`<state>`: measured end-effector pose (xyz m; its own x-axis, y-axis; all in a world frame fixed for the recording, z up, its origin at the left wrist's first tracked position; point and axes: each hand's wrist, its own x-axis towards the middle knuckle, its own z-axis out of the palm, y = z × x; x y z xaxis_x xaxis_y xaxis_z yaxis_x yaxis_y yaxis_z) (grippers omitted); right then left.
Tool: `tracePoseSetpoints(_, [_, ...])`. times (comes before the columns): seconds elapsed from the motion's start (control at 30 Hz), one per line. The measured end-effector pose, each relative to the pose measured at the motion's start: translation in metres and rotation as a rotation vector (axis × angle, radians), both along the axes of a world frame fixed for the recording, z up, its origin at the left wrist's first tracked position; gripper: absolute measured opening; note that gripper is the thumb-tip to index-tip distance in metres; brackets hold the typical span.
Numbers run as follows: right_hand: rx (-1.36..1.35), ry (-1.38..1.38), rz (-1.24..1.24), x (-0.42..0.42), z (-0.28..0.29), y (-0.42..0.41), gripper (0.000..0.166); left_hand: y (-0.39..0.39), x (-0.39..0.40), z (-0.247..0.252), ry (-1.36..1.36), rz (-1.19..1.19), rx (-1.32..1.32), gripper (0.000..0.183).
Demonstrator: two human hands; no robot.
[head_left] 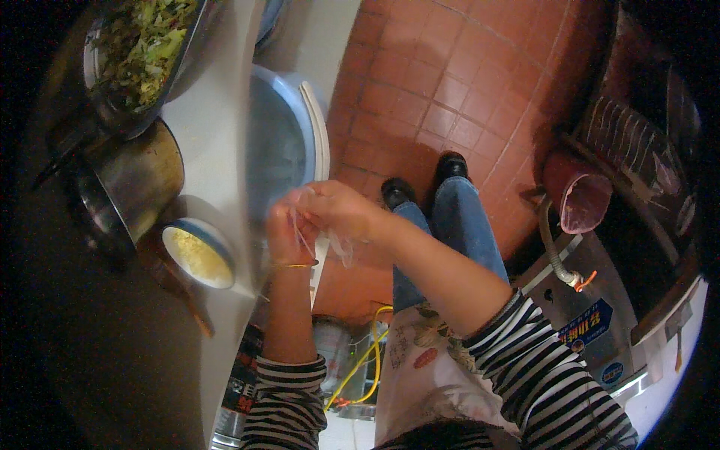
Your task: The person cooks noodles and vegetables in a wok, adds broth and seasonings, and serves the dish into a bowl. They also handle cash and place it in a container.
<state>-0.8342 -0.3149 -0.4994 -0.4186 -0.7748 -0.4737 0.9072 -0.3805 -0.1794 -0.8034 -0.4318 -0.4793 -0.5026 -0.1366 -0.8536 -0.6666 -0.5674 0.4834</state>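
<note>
My two hands meet in front of me at the near end of a light blue tub point(310, 147). Between them is a crumpled piece of thin clear plastic film point(341, 248), whose loose end hangs below my right hand point(346, 209). The right fingers pinch the film. A strand of it crosses the palm of my left hand point(288, 228), whose fingers are bent and blurred, so its grip is unclear. A thin yellow bangle point(295, 265) circles my left wrist. To the left, a white bowl point(216, 240) with a dark blue outer side holds a pale yellow minced food point(194, 252).
On the counter point(216, 112) are a metal pot point(147, 169), a pan of chopped greens point(154, 62) and a wooden handle point(203, 318). A pale strip point(318, 132) lines the tub's side. Yellow cable point(376, 360) runs low near my apron. A flexible hose point(548, 242) hangs at right above red floor tiles point(450, 95).
</note>
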Motion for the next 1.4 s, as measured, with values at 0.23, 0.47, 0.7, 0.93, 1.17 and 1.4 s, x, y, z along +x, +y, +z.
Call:
tracePoseSetpoints(0.23, [0.222, 0.091, 0.079, 0.012, -0.021, 0.012, 0.029, -0.005, -0.005, 0.019, 0.166, -0.947, -0.648, 0.015])
tracePoseSetpoints(0.47, [-0.039, 0.189, -0.189, -0.003, 0.011, 0.02, 0.032, -0.007, -0.005, 0.006, 0.122, -0.832, -0.723, 0.019])
tracePoseSetpoints(0.7, [0.431, -0.224, -0.04, 0.018, -0.005, 0.024, 0.038, 0.006, -0.005, 0.025, 0.195, 0.141, -0.299, 0.028])
tracePoseSetpoints(0.93, [0.084, -0.58, 0.187, 0.05, 0.024, -0.009, 0.042, 0.04, 0.041, 0.041, 0.437, -0.429, -0.812, 0.035])
tracePoseSetpoints(1.17, [0.541, -0.335, -0.15, 0.035, 0.016, -0.017, 0.034, 0.024, 0.011, 0.021, -0.045, 0.611, -0.189, 0.021])
tracePoseSetpoints(1.4, [0.221, -0.25, 0.12, 0.034, 0.035, 0.002, 0.033, -0.128, 0.087, -0.109, 0.389, 0.31, 0.21, 0.022])
